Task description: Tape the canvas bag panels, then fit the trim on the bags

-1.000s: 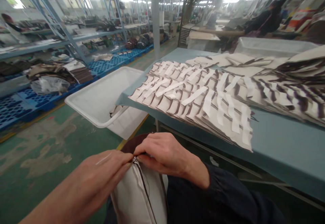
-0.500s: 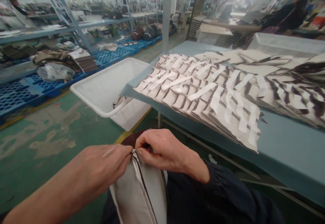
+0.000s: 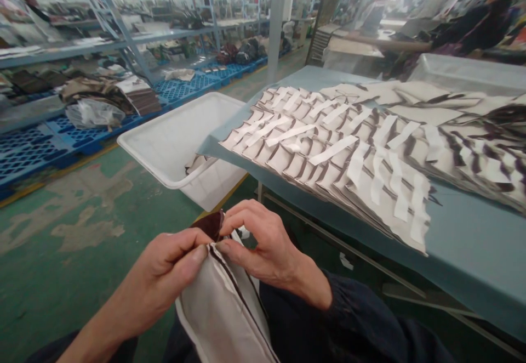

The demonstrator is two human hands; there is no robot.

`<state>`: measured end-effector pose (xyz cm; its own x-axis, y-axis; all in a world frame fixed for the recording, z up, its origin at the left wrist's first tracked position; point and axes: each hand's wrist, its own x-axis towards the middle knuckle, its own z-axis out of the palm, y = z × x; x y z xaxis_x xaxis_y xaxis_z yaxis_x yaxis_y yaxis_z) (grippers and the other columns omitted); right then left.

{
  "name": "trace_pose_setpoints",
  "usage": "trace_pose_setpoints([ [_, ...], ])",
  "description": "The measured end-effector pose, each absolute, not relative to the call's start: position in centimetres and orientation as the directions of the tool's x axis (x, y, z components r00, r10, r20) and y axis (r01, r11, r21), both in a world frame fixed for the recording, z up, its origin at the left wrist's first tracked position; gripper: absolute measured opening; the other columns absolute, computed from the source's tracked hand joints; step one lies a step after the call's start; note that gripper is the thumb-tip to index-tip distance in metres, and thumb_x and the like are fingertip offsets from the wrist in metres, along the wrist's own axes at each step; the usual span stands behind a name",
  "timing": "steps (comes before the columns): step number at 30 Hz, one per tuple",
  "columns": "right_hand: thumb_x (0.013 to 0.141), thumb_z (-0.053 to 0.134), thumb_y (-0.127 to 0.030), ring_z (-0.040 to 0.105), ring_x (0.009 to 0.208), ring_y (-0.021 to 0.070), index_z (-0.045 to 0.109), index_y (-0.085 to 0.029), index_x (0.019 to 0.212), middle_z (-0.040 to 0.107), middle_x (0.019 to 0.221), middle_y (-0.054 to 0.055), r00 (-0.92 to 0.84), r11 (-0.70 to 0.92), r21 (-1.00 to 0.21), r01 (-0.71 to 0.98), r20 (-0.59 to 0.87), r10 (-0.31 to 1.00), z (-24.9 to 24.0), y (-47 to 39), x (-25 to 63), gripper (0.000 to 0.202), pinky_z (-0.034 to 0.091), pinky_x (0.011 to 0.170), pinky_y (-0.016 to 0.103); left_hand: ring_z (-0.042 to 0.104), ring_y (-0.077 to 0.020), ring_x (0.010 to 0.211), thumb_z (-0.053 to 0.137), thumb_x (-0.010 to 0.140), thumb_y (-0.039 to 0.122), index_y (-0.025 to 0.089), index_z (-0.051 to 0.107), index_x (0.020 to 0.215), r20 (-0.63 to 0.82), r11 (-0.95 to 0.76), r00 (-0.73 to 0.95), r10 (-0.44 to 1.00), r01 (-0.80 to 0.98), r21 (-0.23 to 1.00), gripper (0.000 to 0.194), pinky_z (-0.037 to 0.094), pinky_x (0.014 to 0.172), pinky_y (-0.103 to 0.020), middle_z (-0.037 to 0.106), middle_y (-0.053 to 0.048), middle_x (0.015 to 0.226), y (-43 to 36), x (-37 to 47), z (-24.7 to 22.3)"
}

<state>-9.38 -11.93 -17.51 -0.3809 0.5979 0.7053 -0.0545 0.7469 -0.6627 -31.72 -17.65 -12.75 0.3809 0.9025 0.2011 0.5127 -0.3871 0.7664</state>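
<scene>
A pale, sewn fabric piece [image 3: 217, 313] with dark piping along its seam hangs over my lap. My left hand [image 3: 172, 267] pinches its top end between thumb and fingers. Right beside it, my right hand [image 3: 261, 245] holds the same end, thumb and index finger closed at the seam. A dark brown part [image 3: 211, 225] of the piece shows behind my fingertips. What exactly lies between the fingertips is too small to make out.
A blue-grey table [image 3: 472, 226] on the right carries rows of pale fabric pieces [image 3: 320, 149] with white strips. Left of it stands a white plastic bin [image 3: 164, 154] with some fabric inside. Blue pallets [image 3: 33, 149] line the floor further left. People work in the background.
My left hand has rolled so that its thumb now shows on the seam. My right fingers have lifted and opened slightly, and more of the brown part shows. The view has shifted a little.
</scene>
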Motion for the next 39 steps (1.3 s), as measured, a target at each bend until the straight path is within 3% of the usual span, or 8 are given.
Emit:
trace_pose_setpoints([
  [3, 0.108, 0.071, -0.029, 0.068, 0.078, 0.0151, 0.068, -0.023, 0.093, 0.075, 0.086, 0.001, -0.423, 0.598, -0.797, -0.083, 0.572, 0.703, -17.2, -13.1, -9.3, 0.017, 0.056, 0.077, 0.028, 0.067, -0.0092, 0.056, 0.055, 0.114, 0.026, 0.025, 0.075, 0.087, 0.195, -0.404, 0.409, 0.892, 0.523, 0.751, 0.033, 0.046, 0.056, -0.017, 0.071, 0.009, 0.069, -18.0, -31.7, -12.2],
  [6, 0.103, 0.075, -0.031, 0.066, 0.072, 0.0128, 0.068, -0.022, 0.095, 0.073, 0.083, -0.002, -0.463, 0.444, -0.885, -0.141, 0.455, 0.76, -16.8, -14.3, -9.4, 0.013, 0.055, 0.07, 0.025, 0.07, -0.0072, 0.059, 0.057, 0.111, 0.023, 0.027, 0.078, 0.092, 0.21, -0.436, 0.428, 0.879, 0.544, 0.717, 0.029, 0.046, 0.059, -0.015, 0.076, 0.011, 0.073, -18.4, -31.4, -11.4],
  [14, 0.096, 0.077, -0.025, 0.061, 0.065, 0.0105, 0.066, -0.022, 0.092, 0.068, 0.077, -0.004, -0.464, 0.332, -0.924, -0.192, 0.383, 0.799, -16.0, -14.7, -9.8, 0.013, 0.053, 0.064, 0.022, 0.07, -0.0071, 0.056, 0.054, 0.111, 0.025, 0.028, 0.08, 0.092, 0.212, -0.436, 0.412, 0.886, 0.588, 0.681, 0.032, 0.046, 0.059, -0.016, 0.075, 0.011, 0.069, -18.8, -31.3, -10.9],
  [20, 0.094, 0.076, -0.028, 0.057, 0.066, 0.0109, 0.065, -0.022, 0.088, 0.065, 0.075, -0.005, -0.551, 0.16, -0.974, -0.163, 0.224, 0.804, -15.4, -14.2, -9.5, 0.014, 0.049, 0.063, 0.024, 0.062, -0.0067, 0.048, 0.052, 0.11, 0.021, 0.024, 0.075, 0.085, 0.22, -0.448, 0.423, 0.879, 0.574, 0.686, 0.034, 0.041, 0.05, -0.016, 0.066, 0.011, 0.062, -18.3, -31.5, -11.3],
  [25, 0.092, 0.088, -0.036, 0.056, 0.066, 0.0101, 0.067, -0.02, 0.085, 0.065, 0.076, -0.005, -0.647, 0.034, -0.989, -0.144, 0.121, 0.753, -14.2, -13.2, -8.6, 0.028, 0.048, 0.065, 0.024, 0.057, -0.0074, 0.047, 0.05, 0.11, 0.022, 0.022, 0.072, 0.08, 0.203, -0.435, 0.432, 0.879, 0.549, 0.714, 0.037, 0.039, 0.049, -0.017, 0.06, 0.01, 0.06, -18.1, -31.2, -11.3],
  [31, 0.081, 0.102, -0.051, 0.051, 0.064, 0.0075, 0.068, -0.018, 0.084, 0.063, 0.073, -0.007, -0.774, -0.198, -0.977, -0.084, -0.061, 0.63, -13.1, -11.3, -7.9, 0.047, 0.04, 0.058, 0.02, 0.055, -0.0086, 0.048, 0.052, 0.109, 0.024, 0.022, 0.071, 0.078, 0.173, -0.42, 0.456, 0.873, 0.524, 0.741, 0.036, 0.036, 0.048, -0.019, 0.056, 0.009, 0.06, -17.5, -31.1, -11.4],
  [36, 0.072, 0.105, -0.059, 0.06, 0.065, 0.0094, 0.066, -0.018, 0.078, 0.067, 0.069, -0.004, -0.863, -0.384, -0.923, -0.039, -0.163, 0.478, -13.2, -10.3, -8.4, 0.057, 0.048, 0.064, 0.021, 0.054, -0.0083, 0.05, 0.052, 0.109, 0.025, 0.022, 0.07, 0.078, 0.163, -0.418, 0.474, 0.865, 0.501, 0.758, 0.036, 0.037, 0.05, -0.018, 0.056, 0.009, 0.062, -17.2, -31.1, -11.6],
  [39, 0.071, 0.104, -0.06, 0.058, 0.063, 0.0095, 0.065, -0.019, 0.077, 0.065, 0.068, -0.005, -0.844, -0.406, -0.913, -0.033, -0.192, 0.5, -13.4, -10.7, -8.5, 0.057, 0.048, 0.064, 0.022, 0.055, -0.0086, 0.051, 0.05, 0.11, 0.028, 0.021, 0.071, 0.077, 0.128, -0.38, 0.46, 0.878, 0.512, 0.77, 0.039, 0.037, 0.049, -0.018, 0.057, 0.008, 0.062, -17.3, -31.1, -11.4],
])
